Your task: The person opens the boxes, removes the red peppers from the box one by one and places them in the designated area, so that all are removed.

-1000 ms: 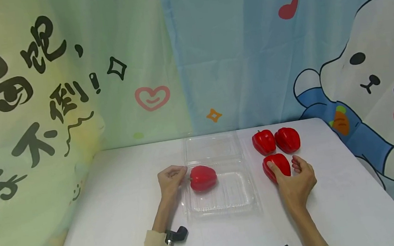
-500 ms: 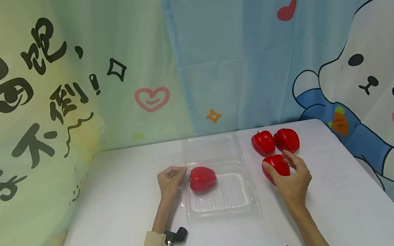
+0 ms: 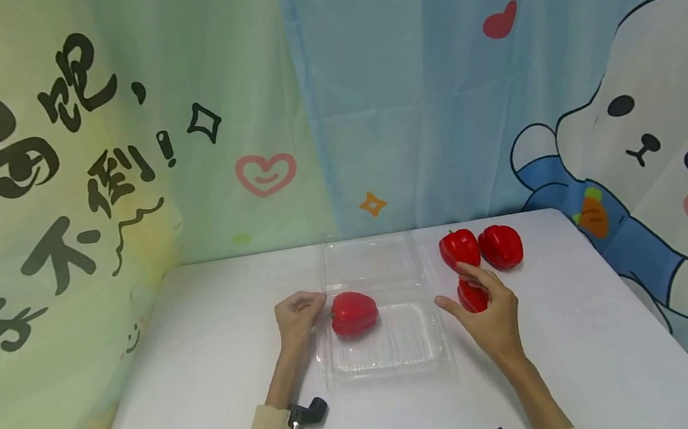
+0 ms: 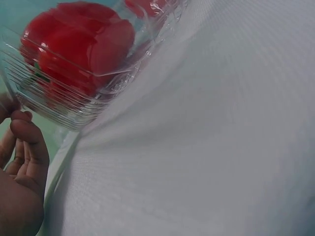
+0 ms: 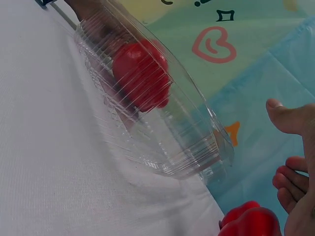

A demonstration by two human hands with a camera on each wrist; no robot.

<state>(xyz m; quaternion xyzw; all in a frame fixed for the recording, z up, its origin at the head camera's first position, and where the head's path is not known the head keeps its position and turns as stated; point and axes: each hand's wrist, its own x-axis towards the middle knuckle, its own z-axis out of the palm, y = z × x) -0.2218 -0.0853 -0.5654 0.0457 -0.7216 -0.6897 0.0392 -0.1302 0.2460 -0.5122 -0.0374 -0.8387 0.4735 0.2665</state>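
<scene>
A clear hinged plastic container (image 3: pixel 411 331) lies open on the table, with one red bell pepper (image 3: pixel 354 314) in the left of its base. My left hand (image 3: pixel 297 317) pinches the container's left edge between thumb and fingers; the left wrist view shows this grip on the rim (image 4: pixel 17 103). To the right of the container, my right hand (image 3: pixel 494 314) is spread over a second red bell pepper (image 3: pixel 472 297), partly hiding it. The thumb (image 5: pixel 281 118) stands out apart from the pepper. Whether the other fingers touch it, I cannot tell.
Two more red bell peppers, one on the left (image 3: pixel 459 249) and one on the right (image 3: pixel 501 247), sit side by side behind my right hand. The container's lid (image 3: pixel 370 260) lies folded back toward the printed curtain (image 3: pixel 369 98) at the table's far edge.
My right hand first had thumb and fingers around the nearest loose bell pepper; now its thumb is off and the hand has shifted left across it. My left hand stays on the container's edge.
</scene>
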